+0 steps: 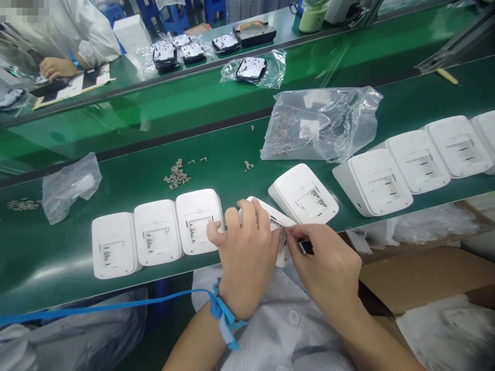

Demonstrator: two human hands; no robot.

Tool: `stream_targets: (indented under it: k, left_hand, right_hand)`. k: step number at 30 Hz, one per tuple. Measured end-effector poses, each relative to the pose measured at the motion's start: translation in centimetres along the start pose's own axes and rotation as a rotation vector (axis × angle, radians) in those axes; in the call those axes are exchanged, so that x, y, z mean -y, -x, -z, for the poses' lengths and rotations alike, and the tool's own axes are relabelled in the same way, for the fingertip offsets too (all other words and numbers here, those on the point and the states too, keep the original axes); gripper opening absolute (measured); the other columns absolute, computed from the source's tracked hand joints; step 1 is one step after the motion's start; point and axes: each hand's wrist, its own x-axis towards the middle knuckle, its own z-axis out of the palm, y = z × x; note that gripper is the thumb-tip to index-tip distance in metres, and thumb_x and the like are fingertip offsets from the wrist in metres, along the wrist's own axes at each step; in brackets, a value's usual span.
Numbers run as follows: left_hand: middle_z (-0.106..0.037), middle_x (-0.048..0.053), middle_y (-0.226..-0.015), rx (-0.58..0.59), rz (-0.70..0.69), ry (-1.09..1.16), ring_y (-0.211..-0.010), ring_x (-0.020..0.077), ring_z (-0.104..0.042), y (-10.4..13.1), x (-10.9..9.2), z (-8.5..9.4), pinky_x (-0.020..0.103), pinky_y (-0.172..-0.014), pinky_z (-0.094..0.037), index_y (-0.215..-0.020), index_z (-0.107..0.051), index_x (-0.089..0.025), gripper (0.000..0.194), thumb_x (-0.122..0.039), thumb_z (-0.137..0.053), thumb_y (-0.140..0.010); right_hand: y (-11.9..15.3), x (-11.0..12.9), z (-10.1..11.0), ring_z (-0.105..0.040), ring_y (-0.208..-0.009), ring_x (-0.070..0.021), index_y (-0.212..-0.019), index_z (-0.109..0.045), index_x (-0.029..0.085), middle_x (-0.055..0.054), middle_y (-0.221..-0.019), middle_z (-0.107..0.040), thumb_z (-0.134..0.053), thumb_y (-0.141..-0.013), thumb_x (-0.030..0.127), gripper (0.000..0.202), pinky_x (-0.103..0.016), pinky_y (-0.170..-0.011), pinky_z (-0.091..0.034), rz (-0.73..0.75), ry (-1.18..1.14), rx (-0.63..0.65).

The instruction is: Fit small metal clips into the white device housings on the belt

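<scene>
At the table's front edge a white plastic housing [284, 253] is tilted up, partly covered by my hands. My left hand [247, 247], with a blue strap [226, 314] at the wrist, is wrapped over its top and side. Thumb and forefinger of my right hand [327, 260] pinch together at the housing's open compartment; what they hold is too small to name. A similar housing [305, 196] lies just behind to the right. Three more stand to the left, the closest [199, 221] beside my left fingers.
More housings [381, 183] line the right. Small metal parts [178, 174] lie in piles near a plastic bag [320, 123] and a smaller bag [71, 188]. Beyond the green divider [185, 100], a person's hand [58, 68] rests near wrapped devices [164, 54].
</scene>
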Motion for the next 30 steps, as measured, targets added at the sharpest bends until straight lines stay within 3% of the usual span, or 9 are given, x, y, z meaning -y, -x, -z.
stream_targets:
  k: [7,14,22,30]
  left_hand:
    - [-0.061,0.012,-0.126,0.037,0.04,0.009,-0.104,0.0297,-0.049,-0.1,-0.4,0.3,0.054,-0.087,-0.025,-0.134,-0.053,-0.016,0.044,-0.041,-0.038,-0.101]
    - [-0.061,0.012,-0.115,0.072,0.047,0.063,-0.102,0.0315,-0.05,-0.6,-0.2,1.0,0.052,-0.086,-0.029,-0.126,-0.058,-0.019,0.042,-0.044,-0.051,-0.094]
    - [-0.059,0.01,-0.108,0.057,0.071,0.053,-0.099,0.0304,-0.048,-1.0,-0.4,0.5,0.052,-0.083,-0.028,-0.12,-0.06,-0.02,0.036,-0.043,-0.048,-0.095]
    - [-0.058,0.01,-0.109,0.063,0.062,0.041,-0.1,0.0303,-0.047,-1.0,-0.5,0.7,0.051,-0.084,-0.027,-0.12,-0.059,-0.02,0.036,-0.043,-0.047,-0.096]
  right_hand:
    - [0.5,0.4,0.4,-0.067,-0.074,-0.0127,-0.077,-0.062,0.018,0.001,-0.073,-0.07,-0.068,-0.089,0.012,0.015,-0.022,-0.065,-0.051,0.063,-0.054,-0.055]
    - [0.4,0.3,0.3,-0.069,-0.075,-0.0156,-0.084,-0.063,0.02,0.0,-0.078,-0.074,-0.066,-0.089,0.008,0.013,-0.027,-0.068,-0.054,0.093,-0.04,-0.048]
    - [0.8,0.1,0.3,-0.071,-0.076,-0.0152,-0.087,-0.063,0.021,-0.001,-0.084,-0.075,-0.067,-0.087,0.007,0.014,-0.027,-0.07,-0.055,0.061,-0.084,-0.081]
    - [0.7,-0.2,0.4,-0.07,-0.077,-0.0164,-0.088,-0.062,0.019,0.0,-0.081,-0.074,-0.069,-0.085,0.004,0.016,-0.027,-0.072,-0.057,0.133,-0.06,-0.036]
